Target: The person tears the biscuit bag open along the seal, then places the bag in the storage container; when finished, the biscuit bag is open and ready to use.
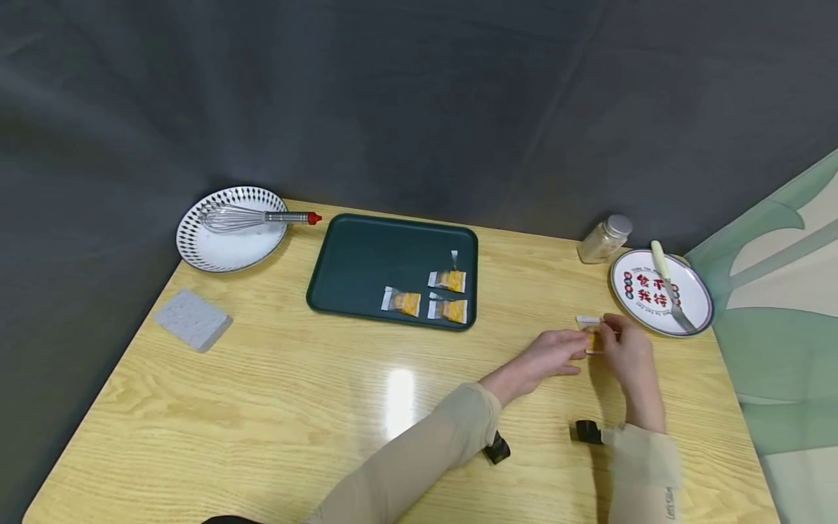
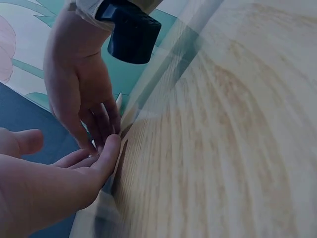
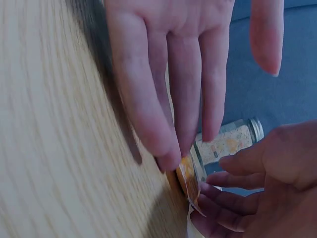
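A small wrapped snack packet (image 1: 593, 339) in white and yellow film lies between my hands, right of centre on the table. My right hand (image 1: 630, 358) pinches its right edge between thumb and fingers. From the other side my left hand (image 1: 548, 356) touches the packet with fairly straight fingers. In the right wrist view the packet (image 3: 188, 179) is close to the tabletop, partly hidden by the left fingers (image 3: 185, 94). The left wrist view shows both hands meeting, with the packet hidden. Several similar packets (image 1: 448, 311) sit on the right side of the dark green tray (image 1: 366, 251).
A white plate (image 1: 655, 324) with red characters bears a cream-handled utensil (image 1: 661, 262) right of the hands. Behind is a lidded glass jar (image 1: 599, 244). At left are a patterned bowl (image 1: 229, 258) with a whisk (image 1: 288, 217) and a grey block (image 1: 192, 319).
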Available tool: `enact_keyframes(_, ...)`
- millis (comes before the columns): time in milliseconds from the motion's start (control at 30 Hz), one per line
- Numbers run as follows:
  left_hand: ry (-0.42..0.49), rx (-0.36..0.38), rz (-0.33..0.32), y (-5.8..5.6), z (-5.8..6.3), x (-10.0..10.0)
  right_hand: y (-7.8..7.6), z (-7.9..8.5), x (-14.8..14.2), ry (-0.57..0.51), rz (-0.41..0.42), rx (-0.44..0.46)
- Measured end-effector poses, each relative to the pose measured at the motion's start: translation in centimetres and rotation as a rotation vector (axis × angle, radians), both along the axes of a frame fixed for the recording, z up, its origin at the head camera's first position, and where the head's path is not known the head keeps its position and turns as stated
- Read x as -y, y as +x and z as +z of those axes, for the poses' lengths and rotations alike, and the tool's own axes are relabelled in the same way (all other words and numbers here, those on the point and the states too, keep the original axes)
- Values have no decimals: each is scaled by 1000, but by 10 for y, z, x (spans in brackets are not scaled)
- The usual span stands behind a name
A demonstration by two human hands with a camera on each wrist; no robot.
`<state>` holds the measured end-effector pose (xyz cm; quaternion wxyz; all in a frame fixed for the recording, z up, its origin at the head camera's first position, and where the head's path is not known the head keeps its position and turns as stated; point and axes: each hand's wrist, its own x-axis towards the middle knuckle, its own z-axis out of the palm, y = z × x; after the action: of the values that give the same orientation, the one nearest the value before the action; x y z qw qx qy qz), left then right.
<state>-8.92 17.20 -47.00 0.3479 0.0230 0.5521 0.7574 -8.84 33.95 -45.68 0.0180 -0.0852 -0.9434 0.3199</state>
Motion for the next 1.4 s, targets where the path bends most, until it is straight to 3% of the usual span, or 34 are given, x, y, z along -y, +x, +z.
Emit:
enact_keyframes(167,26,30,45,1,-1,4,6,5,8,-77,-37,-11)
enact_keyframes(300,42,35,84,-2,2,17,9,9,17,-229,-69,-76)
enact_keyframes(500,61,-3,125,-8,4,49,8,14,32,-436,-8,-130)
enact_keyframes(733,98,-65,108,-13,1,90,4,20,63,-452,51,-145)
enact_keyframes(833,98,-87,112,-14,-2,103,5,22,73,-519,69,-119)
enact_keyframes(1067,93,-116,120,-13,-1,121,7,25,83,-632,116,-13)
enact_keyframes(1267,81,-131,121,-15,-1,134,7,26,97,-625,119,-44)
enact_keyframes(1400,61,-167,180,-21,-1,142,10,29,110,-625,113,-76)
